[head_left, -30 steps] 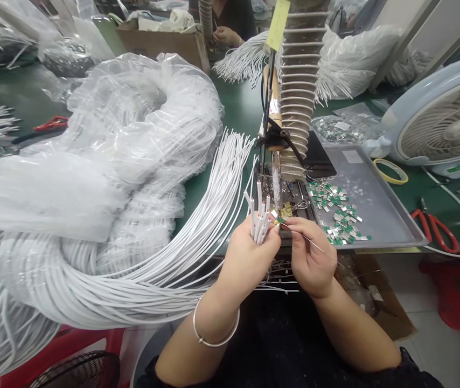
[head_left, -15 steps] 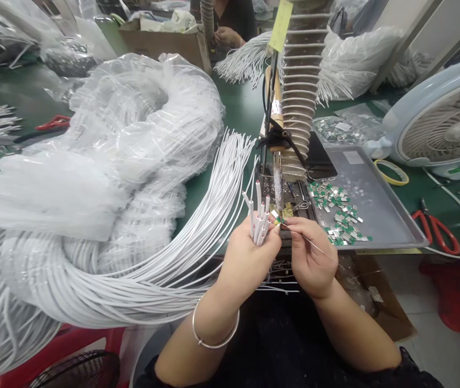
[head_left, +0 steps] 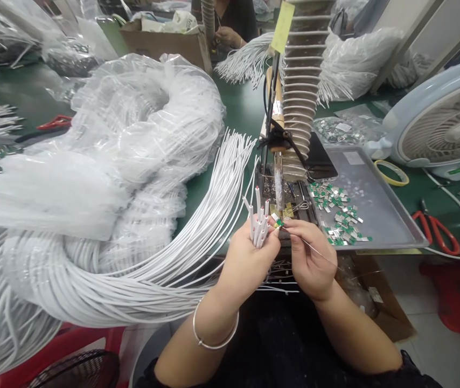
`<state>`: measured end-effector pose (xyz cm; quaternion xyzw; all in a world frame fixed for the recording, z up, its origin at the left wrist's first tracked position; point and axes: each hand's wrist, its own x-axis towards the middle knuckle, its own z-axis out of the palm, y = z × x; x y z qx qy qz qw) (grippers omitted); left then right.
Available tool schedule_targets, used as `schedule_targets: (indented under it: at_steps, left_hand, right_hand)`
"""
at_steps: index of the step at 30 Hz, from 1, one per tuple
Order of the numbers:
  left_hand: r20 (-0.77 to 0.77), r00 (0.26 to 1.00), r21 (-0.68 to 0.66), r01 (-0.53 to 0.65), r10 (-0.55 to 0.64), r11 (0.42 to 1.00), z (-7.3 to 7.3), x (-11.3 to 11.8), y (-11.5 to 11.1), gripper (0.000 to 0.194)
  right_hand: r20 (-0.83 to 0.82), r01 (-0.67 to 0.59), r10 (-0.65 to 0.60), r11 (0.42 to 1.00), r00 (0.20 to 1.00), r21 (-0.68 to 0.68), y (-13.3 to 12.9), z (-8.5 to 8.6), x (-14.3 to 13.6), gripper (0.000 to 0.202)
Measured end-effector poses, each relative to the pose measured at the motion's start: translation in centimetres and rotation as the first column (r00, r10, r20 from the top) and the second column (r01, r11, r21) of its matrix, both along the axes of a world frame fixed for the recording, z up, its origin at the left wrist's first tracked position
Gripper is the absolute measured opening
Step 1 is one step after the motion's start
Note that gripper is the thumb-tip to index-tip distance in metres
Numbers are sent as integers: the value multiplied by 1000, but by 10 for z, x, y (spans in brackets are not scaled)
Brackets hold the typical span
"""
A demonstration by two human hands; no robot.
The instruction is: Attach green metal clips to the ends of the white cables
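Observation:
My left hand (head_left: pixel 250 260) is wrapped round a bundle of white cables (head_left: pixel 259 223), whose ends stand up with reddish cores. By its thumb tip is a small green board with a metal plug (head_left: pixel 278 220), just below the soldering iron's tip (head_left: pixel 279 202). My right hand (head_left: pixel 314 258) pinches a thin wire (head_left: pixel 314 249) that trails to the right; its fingertips are close beside the board. Exactly which fingers bear the board is too small to tell.
A metal tray (head_left: pixel 379 215) with several small boards (head_left: pixel 345 218) lies at the right, near red-handled pliers (head_left: pixel 436 229) and a fan (head_left: pixel 452 118). Bagged cables (head_left: pixel 145 118) fill the left. A ribbed hose (head_left: pixel 300 86) hangs ahead. A co-worker's hands (head_left: pixel 228 37) show behind.
The small board and my fingertips have moved slightly down, away from the iron's tip. Both hands keep their hold.

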<state>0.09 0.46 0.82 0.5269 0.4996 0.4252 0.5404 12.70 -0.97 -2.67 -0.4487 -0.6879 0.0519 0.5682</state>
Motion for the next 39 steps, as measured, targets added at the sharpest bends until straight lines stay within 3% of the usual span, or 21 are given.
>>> schedule_targets:
  at_steps: [39]
  left_hand:
    - [18, 1000, 32, 22, -22, 999, 4, 0, 3, 3]
  right_hand:
    - [11, 16, -16, 999, 1000, 30, 5, 4, 1, 19]
